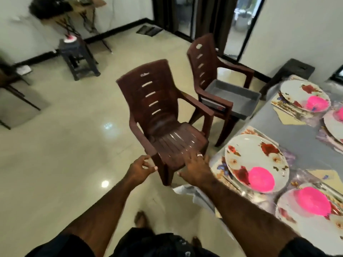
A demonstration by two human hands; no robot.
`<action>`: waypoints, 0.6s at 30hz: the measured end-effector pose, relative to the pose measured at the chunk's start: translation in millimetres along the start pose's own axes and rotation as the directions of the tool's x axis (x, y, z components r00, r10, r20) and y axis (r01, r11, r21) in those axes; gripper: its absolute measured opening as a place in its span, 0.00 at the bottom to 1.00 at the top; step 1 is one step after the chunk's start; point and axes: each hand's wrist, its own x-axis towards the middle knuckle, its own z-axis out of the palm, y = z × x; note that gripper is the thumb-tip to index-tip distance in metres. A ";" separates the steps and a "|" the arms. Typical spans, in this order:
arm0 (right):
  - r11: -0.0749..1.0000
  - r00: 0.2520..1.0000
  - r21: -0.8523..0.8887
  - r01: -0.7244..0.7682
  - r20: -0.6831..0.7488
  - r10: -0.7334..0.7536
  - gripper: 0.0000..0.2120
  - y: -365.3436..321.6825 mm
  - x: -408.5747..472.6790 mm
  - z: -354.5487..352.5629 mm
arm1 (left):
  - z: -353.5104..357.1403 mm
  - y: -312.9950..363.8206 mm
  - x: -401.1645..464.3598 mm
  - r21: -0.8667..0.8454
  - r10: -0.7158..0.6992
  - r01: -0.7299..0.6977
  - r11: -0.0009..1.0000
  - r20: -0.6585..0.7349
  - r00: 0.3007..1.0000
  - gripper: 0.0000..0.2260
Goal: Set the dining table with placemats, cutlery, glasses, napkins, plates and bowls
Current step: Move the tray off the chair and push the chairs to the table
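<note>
Fingers first: the left hand (142, 166) has thumb and forefinger curled toward each other just at the front corner of the near chair (163, 115), at the end of its armrest — whether they actually pinch the plastic is too blurred to tell. The right hand (194, 166), ring on one finger, lies spread and relaxed over the chair's front seat edge, gripping nothing.

From that chair outward: a second chair (209, 71) stands behind it, carrying a grey tray (239, 97) on its seat. To the chair's right sits the dining table (297, 138), and it looks well along — a floral plate (259, 160) on a placemat (219, 169) nearest the chair, a pink bowl (260, 179) resting on it, and more plates with pink bowls beyond. Glasses and cutlery I cannot make out.

The step seems to be positioning this chair at the setting. To do it well, take a firm hold at both front corners, lift slightly rather than drag, and ease it in square to the table — keeping the armrest from knocking the edge, since the plate overhangs close by.
</note>
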 end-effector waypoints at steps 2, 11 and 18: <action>0.997 0.997 -0.039 0.060 0.050 -0.058 0.41 -35.6 23.0 6.2 | -35.9 -25.8 6.0 -0.004 -0.034 0.034 0.999 -0.030 0.999 0.26; 0.976 0.952 -0.041 0.215 0.232 -0.200 0.42 -234.2 155.5 27.9 | -221.4 -148.8 36.3 0.001 -0.168 0.169 0.986 -0.069 0.983 0.28; 0.959 0.889 0.115 0.259 0.360 -0.283 0.38 -332.3 245.7 16.8 | -341.6 -190.1 83.3 0.035 -0.275 0.279 0.960 -0.078 0.958 0.27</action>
